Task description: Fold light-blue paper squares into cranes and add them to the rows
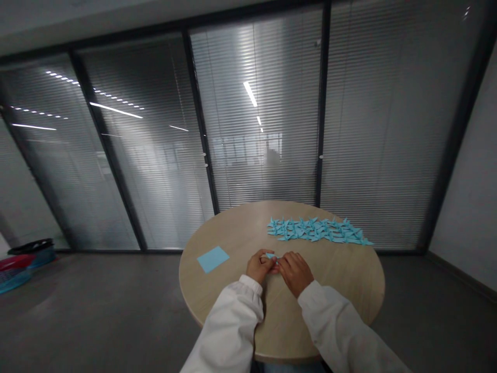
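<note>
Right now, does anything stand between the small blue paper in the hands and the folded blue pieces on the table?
Nothing visible does: the folded pieces lie ahead of the paper, and the loose blue sheet lies off to the left.

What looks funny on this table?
The flat blue paper square looks odd. It lies alone and unfolded on the round wooden table, while the blue origami cranes sit folded in a crowded group across the table.

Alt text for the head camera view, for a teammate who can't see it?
The left hand and right hand pinch a small folded blue paper over a round wooden table. A flat blue paper square and many blue origami cranes lie beyond.
</note>
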Available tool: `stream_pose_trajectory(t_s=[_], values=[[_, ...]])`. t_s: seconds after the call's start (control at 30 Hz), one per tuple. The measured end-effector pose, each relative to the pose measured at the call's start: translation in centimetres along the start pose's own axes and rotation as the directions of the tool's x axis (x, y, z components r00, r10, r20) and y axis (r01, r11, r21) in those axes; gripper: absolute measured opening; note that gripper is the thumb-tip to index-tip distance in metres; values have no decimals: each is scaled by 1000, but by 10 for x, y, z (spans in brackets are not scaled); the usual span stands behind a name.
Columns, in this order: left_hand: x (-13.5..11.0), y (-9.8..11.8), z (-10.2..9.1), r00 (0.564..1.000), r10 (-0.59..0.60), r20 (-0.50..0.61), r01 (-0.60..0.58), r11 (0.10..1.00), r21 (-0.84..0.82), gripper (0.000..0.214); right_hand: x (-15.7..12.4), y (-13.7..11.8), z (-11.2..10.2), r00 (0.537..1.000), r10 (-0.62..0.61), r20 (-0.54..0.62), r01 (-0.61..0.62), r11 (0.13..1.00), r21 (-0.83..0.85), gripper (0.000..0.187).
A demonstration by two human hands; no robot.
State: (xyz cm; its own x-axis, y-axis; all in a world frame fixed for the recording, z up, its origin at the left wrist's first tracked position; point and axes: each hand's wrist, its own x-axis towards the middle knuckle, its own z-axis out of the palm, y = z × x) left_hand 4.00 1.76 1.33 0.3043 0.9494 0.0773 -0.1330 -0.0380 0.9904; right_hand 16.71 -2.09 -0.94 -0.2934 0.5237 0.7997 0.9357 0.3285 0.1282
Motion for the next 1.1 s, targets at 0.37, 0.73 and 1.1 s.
stream_pose_trajectory(t_s=[0.37,0.73,1.1], values=[[6,-11,-7,977,211,23,-211,958,192,24,-6,15,21,853,497,162,-467,587,661,34],[6,-10,-7,936,345,68,-345,867,360,19,-5,22,28,712,472,519,-610,49,791,35],[9,-13,-7,955,295,17,-289,920,263,23,-3,19,25,699,430,572,-628,-13,778,28]])
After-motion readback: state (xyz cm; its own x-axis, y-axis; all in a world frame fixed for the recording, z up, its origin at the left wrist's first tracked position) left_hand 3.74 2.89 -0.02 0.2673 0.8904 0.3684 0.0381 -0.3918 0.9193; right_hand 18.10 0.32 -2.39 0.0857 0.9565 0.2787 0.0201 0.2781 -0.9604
